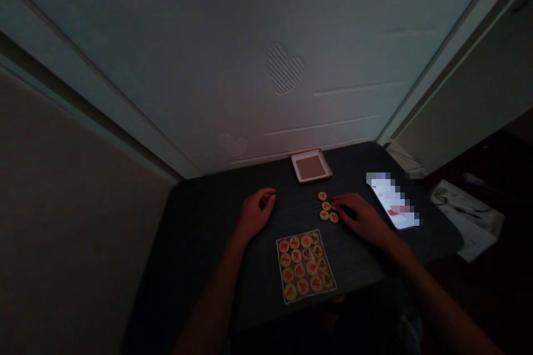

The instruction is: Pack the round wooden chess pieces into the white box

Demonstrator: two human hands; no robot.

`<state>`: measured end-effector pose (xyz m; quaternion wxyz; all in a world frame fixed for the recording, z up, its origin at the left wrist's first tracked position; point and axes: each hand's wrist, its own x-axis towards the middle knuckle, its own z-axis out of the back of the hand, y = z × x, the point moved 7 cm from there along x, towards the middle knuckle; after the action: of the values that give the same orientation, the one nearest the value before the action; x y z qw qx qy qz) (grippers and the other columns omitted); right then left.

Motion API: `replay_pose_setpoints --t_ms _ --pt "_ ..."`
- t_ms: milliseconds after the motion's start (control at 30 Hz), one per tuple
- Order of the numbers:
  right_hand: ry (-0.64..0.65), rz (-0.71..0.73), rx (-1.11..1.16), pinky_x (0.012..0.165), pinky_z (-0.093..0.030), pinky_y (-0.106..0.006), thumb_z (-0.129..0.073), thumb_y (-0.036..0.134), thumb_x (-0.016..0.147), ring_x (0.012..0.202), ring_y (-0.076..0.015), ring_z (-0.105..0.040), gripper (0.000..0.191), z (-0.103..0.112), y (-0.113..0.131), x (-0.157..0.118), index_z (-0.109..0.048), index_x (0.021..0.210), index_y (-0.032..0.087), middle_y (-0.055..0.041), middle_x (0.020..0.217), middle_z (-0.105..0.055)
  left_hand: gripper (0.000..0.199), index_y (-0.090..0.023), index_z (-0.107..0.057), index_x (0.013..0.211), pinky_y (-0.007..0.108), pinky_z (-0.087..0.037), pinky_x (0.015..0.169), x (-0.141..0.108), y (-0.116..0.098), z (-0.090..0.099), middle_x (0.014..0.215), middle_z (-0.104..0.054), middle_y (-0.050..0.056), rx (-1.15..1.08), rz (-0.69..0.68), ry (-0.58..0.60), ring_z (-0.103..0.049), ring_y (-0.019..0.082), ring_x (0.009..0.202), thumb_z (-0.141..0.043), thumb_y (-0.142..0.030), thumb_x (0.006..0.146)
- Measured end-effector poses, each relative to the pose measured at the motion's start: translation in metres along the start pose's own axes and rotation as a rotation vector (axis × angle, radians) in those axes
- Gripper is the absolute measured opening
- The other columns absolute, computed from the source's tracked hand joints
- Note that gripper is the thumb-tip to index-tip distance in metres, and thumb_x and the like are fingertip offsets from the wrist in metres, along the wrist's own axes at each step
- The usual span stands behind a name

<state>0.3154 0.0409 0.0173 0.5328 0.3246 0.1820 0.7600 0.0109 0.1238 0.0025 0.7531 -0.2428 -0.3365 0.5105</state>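
Chinese chess pieces (326,206) with red characters lie in a small loose group on the dark table. My right hand (360,216) is at the group's right side, thumb and fingertips closed around one partly hidden piece. To the left, my left hand (255,214) rests on the table with loosely curved fingers, a gap between thumb and fingers, and nothing visible in it. Nearer to me, a square box (281,272) holds rows of round pieces, most marked in red and some along its right side in black or dark green.
A shallow square lid or tray (295,171) with a brown inside lies at the table's back edge, by the white panel with heart shapes (285,68). On the right lies a lit phone (391,199), partly pixelated. White items (468,222) sit below the table's right edge.
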Motion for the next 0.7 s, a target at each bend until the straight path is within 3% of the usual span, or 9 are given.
replay_pose_setpoints --t_ms 233,700 --pt "0.011 0.038 -0.043 0.102 -0.052 -0.051 -0.063 0.029 0.095 0.116 -0.0270 -0.064 0.024 -0.002 -0.007 -0.012 -0.069 0.117 0.028 -0.0066 0.123 -0.071 0.023 -0.024 -0.071 0.109 0.028 -0.053 0.070 0.001 0.001 -0.004 0.089 -0.074 0.002 0.017 -0.004 0.022 -0.068 0.016 0.078 -0.059 -0.036 0.093" --pt "-0.213 -0.095 -0.146 0.090 -0.058 -0.044 -0.058 0.041 0.097 0.099 -0.0258 -0.069 0.026 0.011 -0.016 -0.030 -0.071 0.111 0.024 -0.0108 0.112 -0.069 0.021 -0.023 -0.072 0.102 0.030 -0.052 0.072 0.001 -0.004 -0.004 0.089 -0.075 0.002 0.058 -0.029 0.028 -0.067 0.017 0.077 -0.057 -0.037 0.094"
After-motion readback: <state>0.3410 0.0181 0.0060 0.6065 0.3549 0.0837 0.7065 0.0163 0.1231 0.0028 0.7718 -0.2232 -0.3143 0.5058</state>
